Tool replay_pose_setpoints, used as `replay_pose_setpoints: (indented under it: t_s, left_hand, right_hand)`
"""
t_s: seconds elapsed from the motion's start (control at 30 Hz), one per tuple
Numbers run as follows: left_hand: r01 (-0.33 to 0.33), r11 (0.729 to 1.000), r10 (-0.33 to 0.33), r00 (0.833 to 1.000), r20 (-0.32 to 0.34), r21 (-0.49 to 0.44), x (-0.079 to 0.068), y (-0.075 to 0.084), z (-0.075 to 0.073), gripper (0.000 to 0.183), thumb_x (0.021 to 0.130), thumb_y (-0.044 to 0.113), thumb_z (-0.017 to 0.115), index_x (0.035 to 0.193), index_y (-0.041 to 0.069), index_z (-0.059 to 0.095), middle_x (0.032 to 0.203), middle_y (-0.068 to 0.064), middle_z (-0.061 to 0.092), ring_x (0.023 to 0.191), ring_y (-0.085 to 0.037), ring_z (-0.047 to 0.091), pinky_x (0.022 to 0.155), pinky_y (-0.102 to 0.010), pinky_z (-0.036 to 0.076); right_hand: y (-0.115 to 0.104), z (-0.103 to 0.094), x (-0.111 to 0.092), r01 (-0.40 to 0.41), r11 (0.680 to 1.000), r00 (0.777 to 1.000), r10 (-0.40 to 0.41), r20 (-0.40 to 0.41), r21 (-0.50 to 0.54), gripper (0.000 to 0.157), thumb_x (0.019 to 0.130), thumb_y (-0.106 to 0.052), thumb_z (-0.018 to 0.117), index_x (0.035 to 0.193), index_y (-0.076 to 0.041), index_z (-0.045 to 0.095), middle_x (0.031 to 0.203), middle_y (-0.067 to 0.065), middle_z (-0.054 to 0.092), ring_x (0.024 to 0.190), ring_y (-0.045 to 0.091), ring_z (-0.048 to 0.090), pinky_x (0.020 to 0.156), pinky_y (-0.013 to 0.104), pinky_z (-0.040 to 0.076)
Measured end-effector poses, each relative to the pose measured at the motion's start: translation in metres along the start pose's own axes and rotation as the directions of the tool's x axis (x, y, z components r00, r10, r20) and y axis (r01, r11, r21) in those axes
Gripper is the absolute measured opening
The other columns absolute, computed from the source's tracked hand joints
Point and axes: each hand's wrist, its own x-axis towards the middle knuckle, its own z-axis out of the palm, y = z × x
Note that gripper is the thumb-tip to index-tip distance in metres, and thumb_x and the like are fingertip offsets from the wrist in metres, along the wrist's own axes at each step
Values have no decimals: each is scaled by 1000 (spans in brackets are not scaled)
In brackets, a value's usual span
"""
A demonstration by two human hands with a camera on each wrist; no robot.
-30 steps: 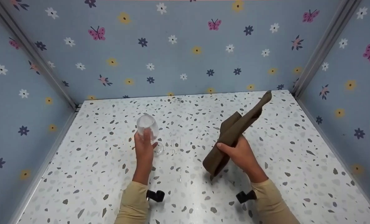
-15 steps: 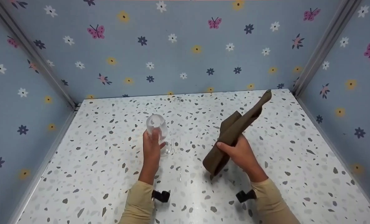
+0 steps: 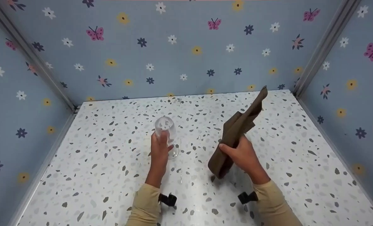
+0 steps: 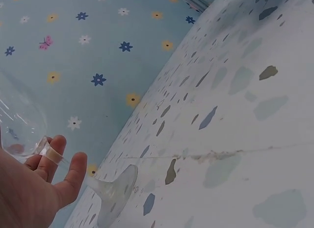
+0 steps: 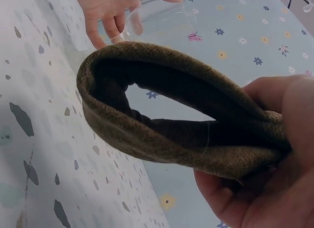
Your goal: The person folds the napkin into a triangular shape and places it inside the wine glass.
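Note:
My left hand (image 3: 159,153) holds a clear stemmed wine glass (image 3: 166,123) upright, left of the middle of the table. In the left wrist view, fingers curl about the base of the bowl and the stem, above the round glass foot (image 4: 117,196). A brown folded cloth (image 3: 231,138) is gripped by my right hand (image 3: 244,155), thumb on the near side. It slants up and away to the right, clear of the glass. Seen from the right wrist, the cloth (image 5: 157,152) forms a loop with an open middle, and the left hand (image 5: 109,14) with the glass shows behind it.
The white speckled table (image 3: 117,182) has a thin line of marks in front of the glass. Blue walls (image 3: 186,59) with flowers and butterflies rise at the back and both sides. A black wrist mount (image 3: 168,199) sits beside each sleeve.
My left hand has carried the glass to the right, closer to the cloth. The cloth's upper end has swung slightly left and a fold now shows behind it; the right hand has stayed nearly still.

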Motion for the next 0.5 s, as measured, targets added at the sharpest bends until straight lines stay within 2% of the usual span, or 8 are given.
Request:
replay_pose_setpoints:
  t_s: [0.33,0.5]
  left_hand:
    - [-6,999,5,1000,-14,-35,-2,-5,19,79,97,61,52,152,8,31,142,-21,47,129,-36,49,97,-59,47]
    - [6,999,-7,1000,-17,-31,-4,-5,24,77,99,58,51,151,6,31,142,-21,47,129,-35,49,96,-55,49]
  right_hand:
    - [-4,-10,0,30,987,995,-44,-89,-156,64,86,-22,78,139,-4,46,121,18,63,103,30,67,84,45,56]
    - [-6,-12,-1,36,984,994,-53,-91,-176,66,86,-22,78,139,-3,45,121,19,63,103,31,67,83,46,56]
